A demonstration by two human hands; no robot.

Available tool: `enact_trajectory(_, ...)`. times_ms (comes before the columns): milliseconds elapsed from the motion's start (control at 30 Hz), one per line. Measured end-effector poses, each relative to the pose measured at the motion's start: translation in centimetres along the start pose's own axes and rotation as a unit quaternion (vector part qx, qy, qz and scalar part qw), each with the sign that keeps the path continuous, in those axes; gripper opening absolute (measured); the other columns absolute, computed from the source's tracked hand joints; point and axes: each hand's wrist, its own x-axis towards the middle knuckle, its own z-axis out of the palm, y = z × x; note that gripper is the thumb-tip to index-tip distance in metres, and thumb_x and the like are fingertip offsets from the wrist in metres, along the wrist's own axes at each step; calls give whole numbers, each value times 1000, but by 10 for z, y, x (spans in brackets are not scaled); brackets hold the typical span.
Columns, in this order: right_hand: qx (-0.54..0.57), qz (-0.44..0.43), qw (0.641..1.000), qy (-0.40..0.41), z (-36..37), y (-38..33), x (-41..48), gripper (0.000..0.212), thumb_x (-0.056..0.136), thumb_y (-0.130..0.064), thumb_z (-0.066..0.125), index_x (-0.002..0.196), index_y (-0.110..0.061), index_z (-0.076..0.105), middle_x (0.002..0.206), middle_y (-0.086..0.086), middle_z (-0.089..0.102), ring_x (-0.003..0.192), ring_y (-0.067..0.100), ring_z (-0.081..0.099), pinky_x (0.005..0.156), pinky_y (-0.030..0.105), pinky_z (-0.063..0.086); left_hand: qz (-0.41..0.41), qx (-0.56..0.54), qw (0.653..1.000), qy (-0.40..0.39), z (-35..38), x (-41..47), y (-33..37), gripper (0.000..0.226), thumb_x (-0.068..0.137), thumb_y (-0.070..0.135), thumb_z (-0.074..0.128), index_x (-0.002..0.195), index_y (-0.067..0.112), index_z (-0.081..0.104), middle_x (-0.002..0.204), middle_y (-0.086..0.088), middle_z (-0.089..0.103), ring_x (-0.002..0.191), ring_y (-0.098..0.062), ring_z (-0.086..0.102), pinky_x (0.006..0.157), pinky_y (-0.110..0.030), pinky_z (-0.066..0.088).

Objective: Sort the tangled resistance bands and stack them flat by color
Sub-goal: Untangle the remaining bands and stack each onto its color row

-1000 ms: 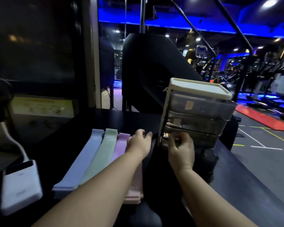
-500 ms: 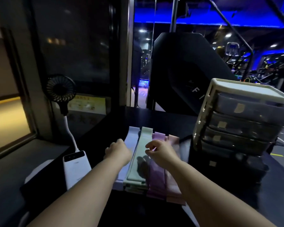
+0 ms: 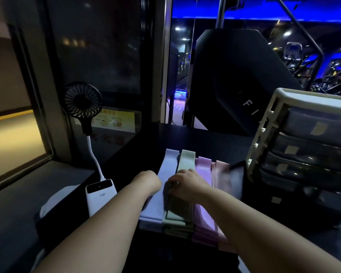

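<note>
Head view: on the dark table [image 3: 205, 138] stands a drawer box [image 3: 303, 154]. Just left of it the bands lie flat in four piles: pink bands [image 3: 221, 174] nearest the box, then purple bands [image 3: 203, 170], green bands [image 3: 186, 160], and blue bands [image 3: 166, 166] farthest. The right hand [image 3: 187, 184] rests on the green bands with fingers bent down, the left hand [image 3: 148, 182] touches the blue bands, and I cannot tell if either of the hands grips anything.
</note>
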Motion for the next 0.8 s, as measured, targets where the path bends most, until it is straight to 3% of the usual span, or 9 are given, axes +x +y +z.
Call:
enact_trajectory(133,12,-8,1000,1,0,2,-2,38,92,-39,56,130,-33,60,134,0,54,124,29,42,104,35,37,3,-56,998,-6,-5,1,-4,38,98,22,49,122,-5,58,76,-9,46,83,-24,47,69,-29,38)
enact_trajectory(267,25,-16,1000,1,0,5,-4,38,92,-40,57,129,-33,60,133,1,54,123,30,42,103,35,36,11,-102,995,-11,-4,-2,-5,33,91,30,60,105,0,62,96,-14,59,85,-26,56,69,-30,42)
enact_trajectory(400,25,-29,999,2,2,8,-2,35,92,-40,57,127,-33,62,132,1,56,123,29,44,104,33,34,1,-166,986,-29,-1,2,-4,24,86,24,62,71,10,51,73,-8,48,67,-21,47,57,-27,35)
enact_trajectory(500,40,-26,999,0,6,11,1,34,91,-40,58,124,-34,63,130,1,57,122,28,45,104,36,35,-2,-215,976,-35,1,3,-4,27,84,20,63,63,11,48,75,-10,48,73,-23,48,63,-29,37)
enact_trajectory(633,55,-12,998,-6,9,14,2,39,89,-43,59,128,-35,59,133,-1,55,124,29,41,103,43,39,-7,-224,974,-30,3,1,-1,28,83,23,63,61,11,51,74,-11,50,73,-26,50,65,-30,38)
enact_trajectory(800,39,-10,999,-4,9,14,0,42,92,-43,55,134,-35,55,138,-2,51,126,29,38,105,43,37,-10,-216,976,-12,5,0,-3,23,85,27,63,86,3,62,93,-17,63,88,-30,61,70,-32,43)
